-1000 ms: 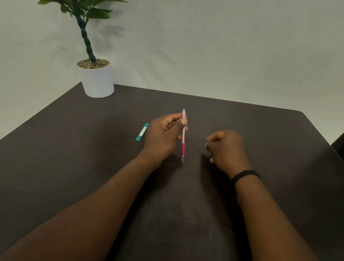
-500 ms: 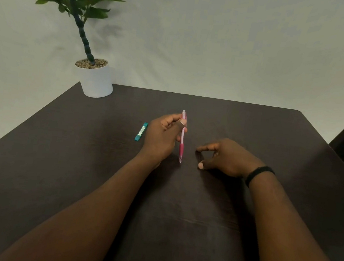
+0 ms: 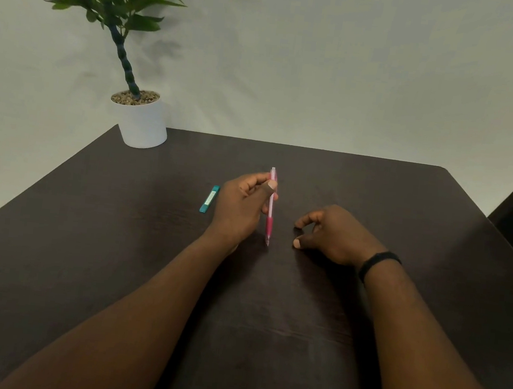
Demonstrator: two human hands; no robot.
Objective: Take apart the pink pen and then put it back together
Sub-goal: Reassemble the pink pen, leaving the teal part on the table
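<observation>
The pink pen [image 3: 268, 224] stands nearly upright over the dark table [image 3: 267, 322], its tip down close to the surface. It looks whole, with a clear pink barrel and a darker pink grip. My left hand [image 3: 241, 208] holds it by the upper barrel between thumb and fingers. My right hand [image 3: 330, 233] rests on the table just to the right of the pen, apart from it, fingers loosely curled and spread, with nothing in it. A black band sits on the right wrist.
A small teal case [image 3: 209, 199] lies on the table left of my left hand. A white pot with a green plant [image 3: 142, 122] stands at the far left corner. A dark object shows past the table's right edge.
My right hand has come down from a raised fist onto the table and opened its fingers. The left hand and pen have stayed nearly still.
</observation>
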